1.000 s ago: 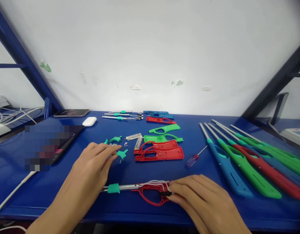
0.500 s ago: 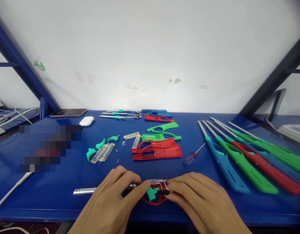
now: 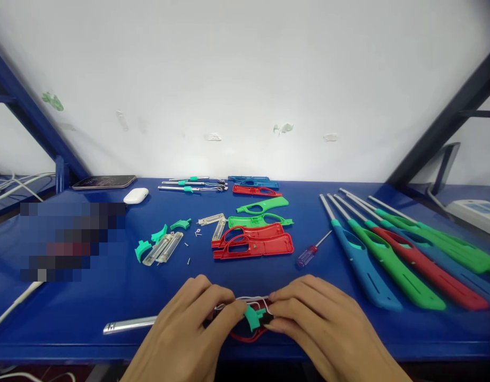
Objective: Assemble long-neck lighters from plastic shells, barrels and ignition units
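At the front edge, both hands work on a half-built gas lighter. My left hand [image 3: 192, 323] is closed around the left part of its red half-shell [image 3: 248, 337]. A metal tube [image 3: 130, 324] sticks out to the left from under that hand. Between the hands sits a green trigger [image 3: 252, 317], and white wires [image 3: 252, 298] loop above it. My right hand [image 3: 324, 323] pinches the black igniter [image 3: 267, 318] beside the trigger, fingertips over the shell's right end. The hands hide most of the shell.
Beyond my hands lie open red shell halves [image 3: 255, 245], green shell halves [image 3: 260, 220], clear fuel tanks [image 3: 165, 249], loose green triggers [image 3: 142, 249] and small screws [image 3: 189, 261]. A screwdriver [image 3: 308, 255] lies mid-right. Several assembled lighters [image 3: 366, 270] fan out at right. A phone [image 3: 104, 182] is back left.
The metal tube reaches further left and tilts more, its outer end lower. The green trigger and igniter have shifted slightly between my fingers. The whole view has moved a little.
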A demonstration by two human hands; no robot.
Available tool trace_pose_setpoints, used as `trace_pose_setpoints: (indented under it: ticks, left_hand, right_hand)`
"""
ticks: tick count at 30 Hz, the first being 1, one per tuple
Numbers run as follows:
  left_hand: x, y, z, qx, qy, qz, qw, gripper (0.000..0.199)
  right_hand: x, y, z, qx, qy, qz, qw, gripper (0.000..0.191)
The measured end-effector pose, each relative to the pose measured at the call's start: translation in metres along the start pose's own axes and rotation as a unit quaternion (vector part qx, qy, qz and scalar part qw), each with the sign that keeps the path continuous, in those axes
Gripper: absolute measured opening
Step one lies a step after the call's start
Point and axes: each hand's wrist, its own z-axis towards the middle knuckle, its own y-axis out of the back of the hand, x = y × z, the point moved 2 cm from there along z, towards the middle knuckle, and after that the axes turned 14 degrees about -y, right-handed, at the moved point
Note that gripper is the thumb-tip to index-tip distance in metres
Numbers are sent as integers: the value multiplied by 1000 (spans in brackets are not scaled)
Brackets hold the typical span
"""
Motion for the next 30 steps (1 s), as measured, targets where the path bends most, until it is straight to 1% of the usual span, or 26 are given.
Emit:
trace_pose_setpoints:
  ticks: [4,8,16,20,24,30]
  left_hand:
    - [-1,0,2,-18,-9,3,1000,51]
    - [-1,1,5,-29,-14,-2,999,52]
    - [-2,1,2,-16,-5,-29,999,53]
    - [-1,2,3,-2,-7,-40,999,56]
    - [-2,7,6,-13,0,-48,999,59]
    - [-7,13,10,-14,-1,-37,999,55]
  right_hand:
    - [1,0,-1,-8,10,5,1000,34]
    - [1,1,0,7,10,10,1000,36]
    - [0,1,-3,27,5,26,999,30]
    - [0,1,-3,20,7,25,999,29]
    - [2,2,-2,13,-1,26,1000,30]
    - [4,4,-2,0,8,18,1000,31]
